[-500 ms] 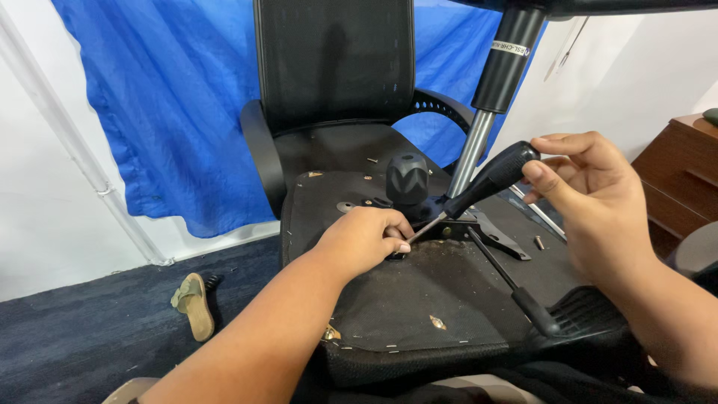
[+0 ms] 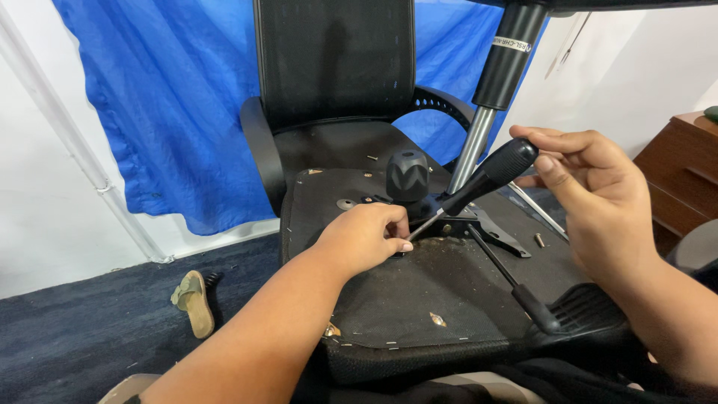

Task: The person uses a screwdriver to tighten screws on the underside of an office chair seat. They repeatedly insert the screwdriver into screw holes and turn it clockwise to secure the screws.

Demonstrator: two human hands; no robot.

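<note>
The right hand (image 2: 598, 202) is clenched on the screwdriver (image 2: 479, 183), which slants down-left to the left hand (image 2: 366, 239), pinched at its tip on the seat underside (image 2: 419, 299).

One head-worn camera looks steeply down and forward — close over the upturned black fabric-covered chair seat (image 2: 419, 299), toward the crumpled blue plastic tarpaulin (image 2: 164, 97) — no second view.

Left hand (image 2: 364, 238) lies palm-down, fingertips seemingly pinched together; right hand (image 2: 591, 191) is raised, thumb and fingers curled closed.
</note>
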